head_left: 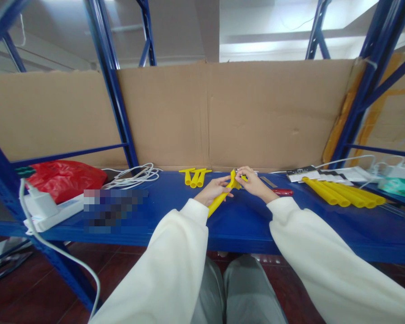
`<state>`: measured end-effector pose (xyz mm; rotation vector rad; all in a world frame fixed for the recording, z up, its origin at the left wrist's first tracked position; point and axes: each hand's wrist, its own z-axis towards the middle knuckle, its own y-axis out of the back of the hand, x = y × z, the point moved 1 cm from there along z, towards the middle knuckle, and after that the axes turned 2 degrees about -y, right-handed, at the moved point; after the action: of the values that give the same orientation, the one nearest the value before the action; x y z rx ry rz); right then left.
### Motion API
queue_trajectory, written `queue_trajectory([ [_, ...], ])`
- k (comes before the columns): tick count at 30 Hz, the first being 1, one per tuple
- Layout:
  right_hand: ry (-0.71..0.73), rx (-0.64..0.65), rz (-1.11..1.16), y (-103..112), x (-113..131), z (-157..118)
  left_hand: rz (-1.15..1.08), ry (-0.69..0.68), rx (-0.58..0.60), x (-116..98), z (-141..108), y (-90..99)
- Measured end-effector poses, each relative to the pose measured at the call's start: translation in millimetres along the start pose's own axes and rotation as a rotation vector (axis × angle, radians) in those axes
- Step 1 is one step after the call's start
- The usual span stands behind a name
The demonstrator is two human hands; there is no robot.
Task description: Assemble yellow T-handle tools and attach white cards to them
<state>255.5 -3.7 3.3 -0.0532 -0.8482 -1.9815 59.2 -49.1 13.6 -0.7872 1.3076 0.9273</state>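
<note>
My left hand [214, 191] is wrapped round a yellow plastic handle [218, 204], a long tube tilted with its lower end toward me. The handle's wider head points up and away, between my two hands. My right hand [250, 181] is closed at that head, with thumb and fingertips pinching a small yellow piece [244, 178]. Whether this piece is part of the head or separate, I cannot tell. Farther left on the blue shelf [175, 216], several yellow T-shaped handles [194, 178] lie side by side. Several more yellow handles [344, 194] lie in a row at the right.
A flat metal strip [268, 182] and a red-handled tool [283, 192] lie right of my hands. At left are a white power strip [62, 211], red bag [67, 177] and coiled white cable [138, 176]. Cardboard [256, 117] walls the back, between blue posts [116, 90].
</note>
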Motion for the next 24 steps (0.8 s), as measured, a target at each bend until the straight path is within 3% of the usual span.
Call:
queue_trajectory([
  [9,-0.059,-0.016,0.101,0,4,-2,-0.026,-0.020,0.021,7,6,3.4],
  [16,-0.215,-0.093,0.251,-10,-10,-6,-0.006,-0.026,0.019,6,5,1.8],
  [24,-0.284,-0.067,0.305,-9,-19,-7,-0.043,-0.020,0.043,1,1,-1.3],
])
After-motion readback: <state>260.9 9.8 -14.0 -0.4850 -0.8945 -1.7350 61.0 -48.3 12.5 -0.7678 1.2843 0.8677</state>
